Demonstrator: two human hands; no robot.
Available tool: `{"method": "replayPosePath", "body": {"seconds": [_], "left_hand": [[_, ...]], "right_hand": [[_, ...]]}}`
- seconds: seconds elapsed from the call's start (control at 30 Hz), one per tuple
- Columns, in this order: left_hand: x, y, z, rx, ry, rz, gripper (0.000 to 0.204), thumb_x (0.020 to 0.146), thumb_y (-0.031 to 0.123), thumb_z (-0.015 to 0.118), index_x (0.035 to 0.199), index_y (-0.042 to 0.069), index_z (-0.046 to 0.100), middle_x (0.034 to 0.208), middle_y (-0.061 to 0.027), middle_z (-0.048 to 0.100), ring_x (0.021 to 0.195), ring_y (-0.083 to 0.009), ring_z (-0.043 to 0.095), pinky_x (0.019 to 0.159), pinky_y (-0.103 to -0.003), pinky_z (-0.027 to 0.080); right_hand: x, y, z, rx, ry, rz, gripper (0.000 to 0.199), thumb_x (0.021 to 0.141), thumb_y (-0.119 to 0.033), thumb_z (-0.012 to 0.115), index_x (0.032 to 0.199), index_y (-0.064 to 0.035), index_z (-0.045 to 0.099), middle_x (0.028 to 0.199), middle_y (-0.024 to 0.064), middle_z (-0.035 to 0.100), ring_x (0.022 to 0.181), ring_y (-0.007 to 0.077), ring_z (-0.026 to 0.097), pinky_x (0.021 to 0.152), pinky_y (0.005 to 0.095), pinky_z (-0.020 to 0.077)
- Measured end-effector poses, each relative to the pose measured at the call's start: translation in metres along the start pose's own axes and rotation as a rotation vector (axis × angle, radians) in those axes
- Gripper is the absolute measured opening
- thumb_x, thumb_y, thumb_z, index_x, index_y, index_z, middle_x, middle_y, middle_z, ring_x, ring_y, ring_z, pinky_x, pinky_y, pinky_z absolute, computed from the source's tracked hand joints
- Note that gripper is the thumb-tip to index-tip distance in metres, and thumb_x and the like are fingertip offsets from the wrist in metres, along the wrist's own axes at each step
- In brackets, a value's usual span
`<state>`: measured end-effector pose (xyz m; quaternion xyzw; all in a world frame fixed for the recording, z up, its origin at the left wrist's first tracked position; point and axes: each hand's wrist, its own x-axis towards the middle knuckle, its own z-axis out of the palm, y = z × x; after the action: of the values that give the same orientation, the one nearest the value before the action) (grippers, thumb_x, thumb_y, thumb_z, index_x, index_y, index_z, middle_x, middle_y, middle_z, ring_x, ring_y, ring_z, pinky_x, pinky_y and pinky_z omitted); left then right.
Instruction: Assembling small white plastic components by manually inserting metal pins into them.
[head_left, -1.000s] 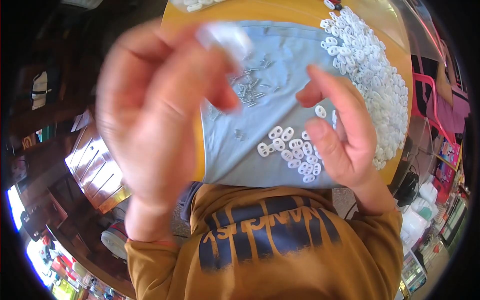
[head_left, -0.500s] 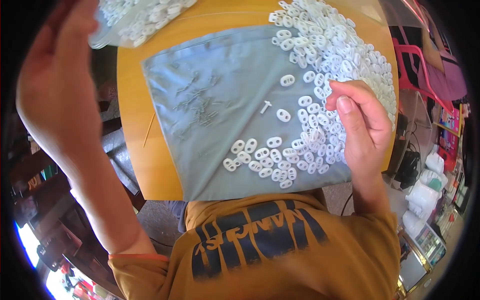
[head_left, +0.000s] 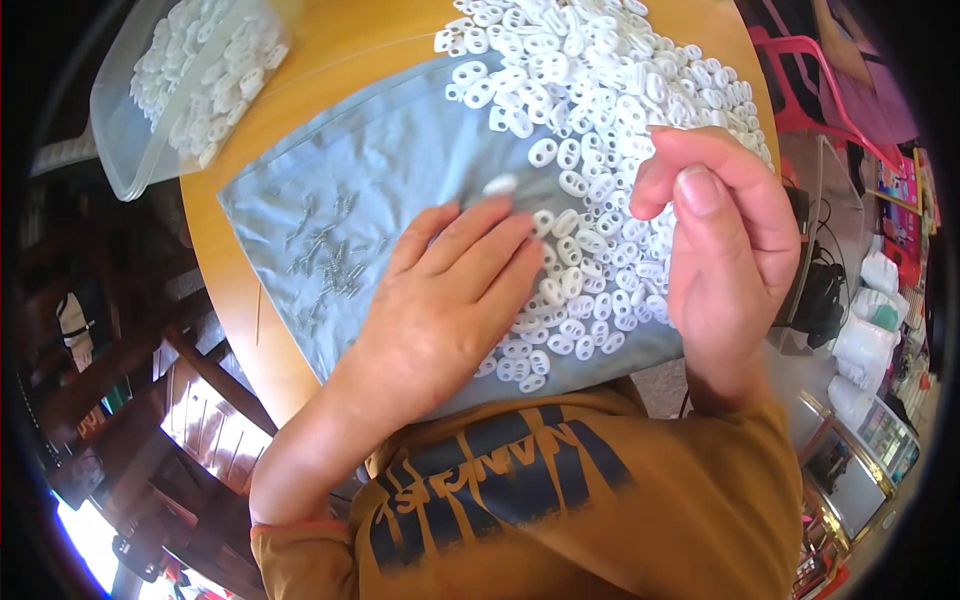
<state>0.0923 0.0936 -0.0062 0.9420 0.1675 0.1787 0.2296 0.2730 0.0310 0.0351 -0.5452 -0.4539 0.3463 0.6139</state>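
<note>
My left hand (head_left: 450, 285) lies palm down over the grey-blue cloth (head_left: 400, 130), fingers stretched out and slightly apart. A blurred white piece (head_left: 498, 186) shows just beyond its fingertips. Beside that hand spread many white oval two-hole plastic cord-lock pieces (head_left: 570, 250), some partly covered by its fingers. To its left several small thin metal springs (head_left: 330, 255) lie scattered on the cloth. My right hand (head_left: 730, 220) hovers over the right side of the pieces, thumb and curled fingers closed together; whatever they hold, if anything, is hidden.
A large heap of the white pieces (head_left: 640, 80) covers the far right of the yellow-brown table (head_left: 225, 240). A clear plastic tub (head_left: 120, 150) with more pieces stands at the far left. A thin stick (head_left: 258, 315) lies near the left edge. A pink chair (head_left: 830, 85) stands beyond, with a person on it.
My left hand has come down from the upper left, near the tub, onto the cloth beside the loose pieces. The small white T-shaped part is no longer visible. My right hand stays closed.
</note>
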Motion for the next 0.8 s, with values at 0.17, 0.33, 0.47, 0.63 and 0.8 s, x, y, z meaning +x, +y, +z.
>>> {"method": "replayPosePath", "body": {"seconds": [0.17, 0.33, 0.47, 0.63, 0.8], "left_hand": [[0.003, 0.002, -0.012, -0.128, -0.016, -0.069, 0.028, 0.064, 0.002, 0.069, 0.091, 0.003, 0.062, 0.097, -0.0105, 0.060, 0.094, -0.0289, 0.057, 0.082, -0.039, 0.043], [0.025, 0.011, -0.006, -0.111, 0.000, -0.031, 0.041, 0.063, 0.002, 0.070, 0.103, 0.004, 0.060, 0.109, -0.0127, 0.057, 0.101, -0.0308, 0.054, 0.085, -0.040, 0.043], [0.027, 0.018, 0.005, -0.064, -0.191, -0.024, 0.048, 0.064, 0.010, 0.072, 0.110, 0.008, 0.058, 0.121, -0.0139, 0.050, 0.111, -0.0298, 0.049, 0.090, -0.043, 0.040], [0.002, 0.014, -0.006, -0.058, -0.194, -0.026, 0.041, 0.061, 0.010, 0.072, 0.101, 0.004, 0.061, 0.108, -0.0118, 0.058, 0.104, -0.0287, 0.054, 0.088, -0.043, 0.041], [0.012, 0.026, -0.002, -0.090, -0.194, 0.005, 0.033, 0.068, 0.012, 0.065, 0.099, 0.003, 0.061, 0.110, -0.0107, 0.057, 0.105, -0.0265, 0.053, 0.093, -0.041, 0.038]], "right_hand": [[0.004, 0.006, -0.009, 0.047, -0.037, -0.033, 0.025, 0.088, -0.008, 0.046, 0.106, 0.0081, 0.055, 0.080, 0.0092, 0.055, 0.072, 0.0140, 0.050, 0.067, 0.0265, 0.0405], [0.008, 0.003, -0.010, 0.044, 0.038, -0.028, 0.027, 0.089, -0.009, 0.046, 0.107, 0.0083, 0.055, 0.078, 0.0087, 0.055, 0.072, 0.0136, 0.050, 0.066, 0.0262, 0.0400], [0.011, 0.009, -0.017, 0.076, 0.030, -0.008, 0.028, 0.089, -0.010, 0.046, 0.107, 0.0087, 0.055, 0.078, 0.0087, 0.056, 0.072, 0.0132, 0.049, 0.066, 0.0259, 0.0396], [0.014, 0.016, -0.018, 0.143, 0.052, 0.002, 0.028, 0.089, -0.011, 0.046, 0.106, 0.0092, 0.055, 0.079, 0.0090, 0.056, 0.072, 0.0129, 0.049, 0.066, 0.0259, 0.0394], [0.014, 0.021, -0.018, 0.158, 0.046, 0.008, 0.028, 0.088, -0.010, 0.047, 0.106, 0.0094, 0.056, 0.078, 0.0092, 0.056, 0.071, 0.0131, 0.049, 0.066, 0.0259, 0.0398]]}}
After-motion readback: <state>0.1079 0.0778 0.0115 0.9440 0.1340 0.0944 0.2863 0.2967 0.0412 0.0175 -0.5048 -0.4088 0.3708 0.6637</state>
